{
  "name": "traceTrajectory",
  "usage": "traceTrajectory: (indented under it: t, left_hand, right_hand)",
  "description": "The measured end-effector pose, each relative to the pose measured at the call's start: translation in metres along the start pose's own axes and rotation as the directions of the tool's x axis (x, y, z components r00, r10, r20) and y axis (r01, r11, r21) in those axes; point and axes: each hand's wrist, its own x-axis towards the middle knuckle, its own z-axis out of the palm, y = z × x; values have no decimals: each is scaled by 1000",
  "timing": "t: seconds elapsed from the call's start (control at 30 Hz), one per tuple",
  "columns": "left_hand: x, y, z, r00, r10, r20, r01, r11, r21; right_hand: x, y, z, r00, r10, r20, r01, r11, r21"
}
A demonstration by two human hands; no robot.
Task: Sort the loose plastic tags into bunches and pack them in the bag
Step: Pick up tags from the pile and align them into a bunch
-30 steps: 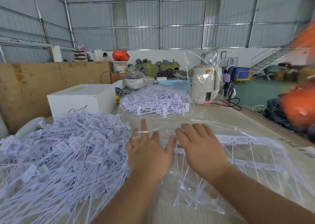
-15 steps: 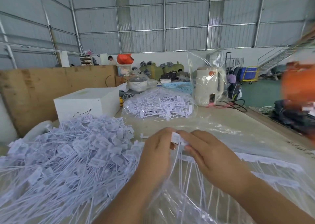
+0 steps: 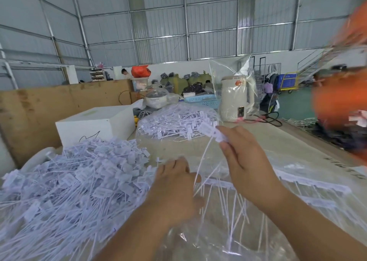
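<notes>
Right now the right hand [image 3: 246, 159] is raised above the desk [image 3: 282, 151], thumb and fingers pinching the flat heads of a small bunch of white plastic tags [image 3: 213, 132], whose thin tails hang down and fan out toward the left hand. Left hand [image 3: 174, 189] sits lower, fingers curled among those tails just above the clear plastic bag [image 3: 297, 205] lying flat on the desk; whether it actually grips the tails cannot be told, blur there. Inside that flat bag, rows of white tags lie side by side along the right. Big loose heap of white plastic tags [image 3: 69, 185] fills the left side of the desk, touching the left forearm. Further back, centre, a second clear bag stuffed with white tags [image 3: 176, 121] rests on the desk, well apart from both hands. White rectangular box [image 3: 95, 123] stands behind the loose heap, beside the stuffed bag. Cream-coloured electric kettle wrapped in a clear plastic bag [image 3: 235, 99] stands upright at the far edge, a black cable [image 3: 272, 119] near its base. Light blue perforated plastic basket [image 3: 202, 101] and white rice cooker pot [image 3: 156, 99] sit behind the stuffed bag. Brown plywood board [image 3: 39, 111] stands upright along the left. Blurred orange shape [image 3: 341, 101] at the right edge, cannot tell what it is.
</notes>
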Motion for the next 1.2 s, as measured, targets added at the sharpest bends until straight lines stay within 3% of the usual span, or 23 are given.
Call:
traceTrajectory:
  t: [0.13, 0.23, 0.3, 0.37, 0.43, 0.5, 0.6, 0.73, 0.93, 1.07, 1.2]
  left_hand:
    - [-7, 3, -14, 955, 84, -283, -166, 945, -281]
    - [-17, 1, -16, 926, 84, -369, -257, 856, -449]
    - [-23, 0, -13, 968, -14, -252, -166, 717, -677]
    - [-24, -4, -7, 998, 18, -57, -56, 594, -802]
    - [-21, -11, 4, 994, 55, 93, 54, 496, -867]
    - [-22, -17, 10, 990, 30, 137, 116, 379, -918]
    - [-22, -23, 11, 995, -88, 55, 75, 247, -966]
    - [-23, -23, 10, 976, -208, -57, 13, 320, -947]
    - [-22, -13, 1, 980, -192, -58, -33, 133, -991]
    - [-24, -10, -1, 978, -173, -116, -64, 279, -958]
    - [-25, -12, -5, 982, -173, -75, -6, 372, -928]
  right_hand:
    - [0, 2, -4, 1000, 15, 19, -16, 999, 50]
    - [-5, 4, 1, 990, 70, 122, -84, 990, 112]
    - [-8, 10, 3, 969, 146, 198, -164, 983, 78]
    - [-11, 15, 5, 951, 183, 249, -184, 983, -22]
    - [-11, 18, 4, 944, 249, 216, -252, 968, -16]
    - [-9, 18, 2, 944, 290, 158, -302, 952, 55]
    - [-5, 13, 1, 953, 272, 136, -287, 953, 102]
    - [-2, 1, -4, 971, 165, 174, -195, 966, 170]
    - [-6, -6, -2, 868, 28, 495, -118, 981, 151]
    - [-10, -5, -3, 802, 35, 597, -182, 965, 189]
    - [-14, -12, -2, 750, 16, 661, -221, 948, 229]
